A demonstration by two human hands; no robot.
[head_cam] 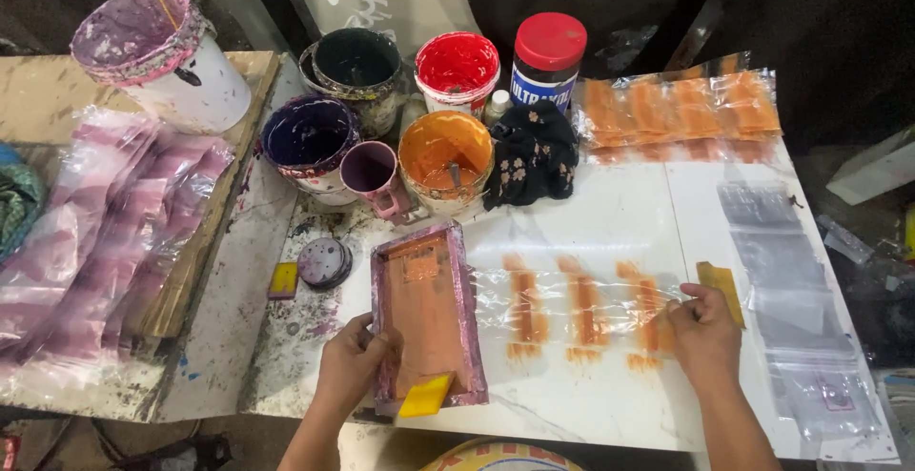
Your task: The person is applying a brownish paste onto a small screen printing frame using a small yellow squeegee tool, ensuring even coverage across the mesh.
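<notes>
Left side: purple-printed plastic bags (105, 233) were spread to dry, white bucket (176, 56) behind. Left hand (353, 366) had fingers curled around the long edge of the screen frame (427, 314), gripping it firm; yellow squeegee (425, 397) lay on the mesh at the near end. Just right of the frame, the clear bag strip (581, 304) with three orange prints lay flat on the white table (591, 404). Right hand (703, 333) was closed, pinning its right end, apparently pinching the film. Judgement: keep the film taut and flat, frame square to it, no smearing wet ink. Blank bags (801, 318) lay far right.
</notes>
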